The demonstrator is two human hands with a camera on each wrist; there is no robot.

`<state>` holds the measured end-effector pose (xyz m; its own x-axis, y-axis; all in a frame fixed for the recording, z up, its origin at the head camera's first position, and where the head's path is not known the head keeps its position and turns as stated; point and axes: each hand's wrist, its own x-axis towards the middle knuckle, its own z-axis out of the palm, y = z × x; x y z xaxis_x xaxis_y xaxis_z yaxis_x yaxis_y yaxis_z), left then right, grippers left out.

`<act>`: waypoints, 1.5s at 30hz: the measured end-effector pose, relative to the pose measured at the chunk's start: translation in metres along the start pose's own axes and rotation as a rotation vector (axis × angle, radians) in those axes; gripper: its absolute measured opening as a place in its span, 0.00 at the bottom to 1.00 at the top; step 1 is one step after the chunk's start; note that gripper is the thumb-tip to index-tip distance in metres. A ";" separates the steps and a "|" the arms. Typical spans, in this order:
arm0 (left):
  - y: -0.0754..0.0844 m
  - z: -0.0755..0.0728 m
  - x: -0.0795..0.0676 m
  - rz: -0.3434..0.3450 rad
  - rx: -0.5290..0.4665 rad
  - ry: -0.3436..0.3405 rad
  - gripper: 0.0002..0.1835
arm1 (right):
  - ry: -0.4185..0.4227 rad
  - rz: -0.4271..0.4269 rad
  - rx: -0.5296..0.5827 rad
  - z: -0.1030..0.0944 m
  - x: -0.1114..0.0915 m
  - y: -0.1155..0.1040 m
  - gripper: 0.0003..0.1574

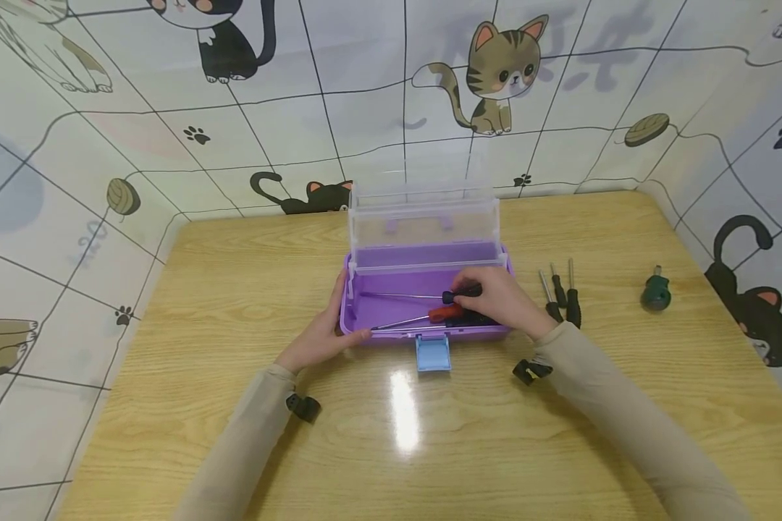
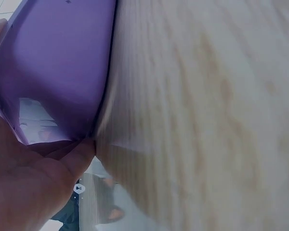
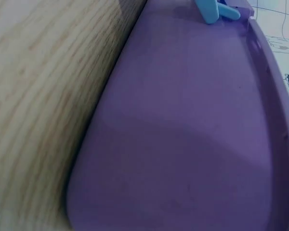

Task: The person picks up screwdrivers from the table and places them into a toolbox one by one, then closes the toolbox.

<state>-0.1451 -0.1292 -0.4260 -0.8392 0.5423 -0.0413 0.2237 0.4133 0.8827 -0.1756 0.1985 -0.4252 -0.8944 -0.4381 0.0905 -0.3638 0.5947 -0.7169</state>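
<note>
A purple toolbox [image 1: 391, 282] with its clear lid [image 1: 404, 226] raised stands on the table. My left hand [image 1: 319, 333] grips its left end, thumb at the front corner and fingers along the side; the left wrist view shows this hand against the purple wall [image 2: 62, 62]. Over the box's right half, my right hand [image 1: 505, 298] pinches the black handle of a long screwdriver [image 1: 448, 297], whose shaft points left. Just in front of it lies a red-handled screwdriver [image 1: 443, 313] beside other dark handles, partly hidden. The right wrist view shows the box's front wall [image 3: 183, 120], not the hand.
A light blue latch [image 1: 433, 354] hangs from the box's front. To the right lie several black-handled screwdrivers, one with a long shaft [image 1: 573, 307]. Farther right is a stubby green screwdriver [image 1: 656, 293]. A cat-patterned wall covering [image 1: 365, 145] borders the wooden table [image 1: 247, 268].
</note>
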 end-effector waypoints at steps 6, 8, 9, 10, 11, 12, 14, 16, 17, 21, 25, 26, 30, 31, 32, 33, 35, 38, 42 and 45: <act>0.000 0.002 0.000 0.009 -0.027 0.002 0.57 | -0.006 -0.021 -0.032 -0.002 -0.006 0.001 0.09; 0.000 0.003 0.000 0.003 -0.030 0.001 0.57 | 0.015 -0.042 -0.085 -0.004 -0.011 -0.002 0.10; 0.000 0.003 0.000 -0.004 -0.029 0.000 0.57 | 0.024 -0.046 -0.115 -0.005 -0.014 -0.005 0.11; 0.001 0.003 -0.001 -0.010 -0.026 0.001 0.57 | 0.035 -0.049 -0.143 -0.008 -0.016 -0.008 0.11; 0.001 0.002 -0.001 -0.011 -0.023 0.002 0.57 | 0.048 -0.054 -0.168 -0.010 -0.018 -0.010 0.12; 0.001 0.002 -0.001 -0.011 -0.021 0.004 0.57 | 0.056 -0.053 -0.180 -0.012 -0.020 -0.013 0.12; 0.003 0.001 -0.001 -0.015 -0.009 0.008 0.57 | 0.063 -0.049 -0.184 -0.018 -0.024 -0.016 0.13; 0.003 0.001 -0.001 -0.010 -0.005 0.011 0.57 | 0.076 -0.040 -0.160 -0.023 -0.028 -0.017 0.13; 0.003 0.001 -0.001 -0.009 0.000 0.011 0.57 | 0.087 -0.036 -0.153 -0.025 -0.031 -0.017 0.13; 0.004 0.000 0.000 -0.010 0.001 0.004 0.57 | 0.136 -0.030 -0.146 -0.034 -0.040 -0.015 0.13; 0.003 0.000 0.000 -0.015 -0.006 0.000 0.57 | 0.178 -0.042 -0.142 -0.039 -0.045 -0.010 0.13; 0.003 0.000 -0.001 -0.018 -0.006 -0.001 0.57 | 0.185 -0.042 -0.138 -0.040 -0.046 -0.008 0.13; 0.003 0.000 -0.001 -0.026 0.002 -0.004 0.57 | 0.208 -0.032 -0.116 -0.043 -0.051 -0.003 0.12; 0.003 0.000 -0.001 -0.026 0.002 -0.005 0.57 | 0.211 -0.029 -0.111 -0.043 -0.052 -0.002 0.12; 0.003 0.000 -0.002 -0.026 0.002 -0.005 0.57 | 0.214 -0.024 -0.108 -0.044 -0.054 -0.001 0.11; 0.004 -0.001 -0.002 -0.027 0.001 -0.005 0.56 | 0.216 -0.018 -0.101 -0.045 -0.055 0.000 0.11; 0.004 -0.001 -0.001 -0.028 -0.002 -0.005 0.56 | 0.222 -0.005 -0.094 -0.047 -0.057 0.002 0.11; 0.005 -0.001 -0.001 -0.033 -0.005 -0.005 0.56 | 0.236 0.005 -0.099 -0.051 -0.061 0.003 0.12; 0.003 0.000 -0.001 -0.037 -0.008 -0.004 0.57 | 0.251 0.005 -0.123 -0.055 -0.065 0.005 0.13; -0.008 0.001 0.002 -0.029 -0.018 0.002 0.58 | 0.257 0.014 -0.146 -0.058 -0.068 0.007 0.12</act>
<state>-0.1475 -0.1307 -0.4336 -0.8462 0.5287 -0.0663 0.1901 0.4158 0.8894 -0.1325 0.2714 -0.3969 -0.9292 -0.2553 0.2672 -0.3684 0.6985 -0.6135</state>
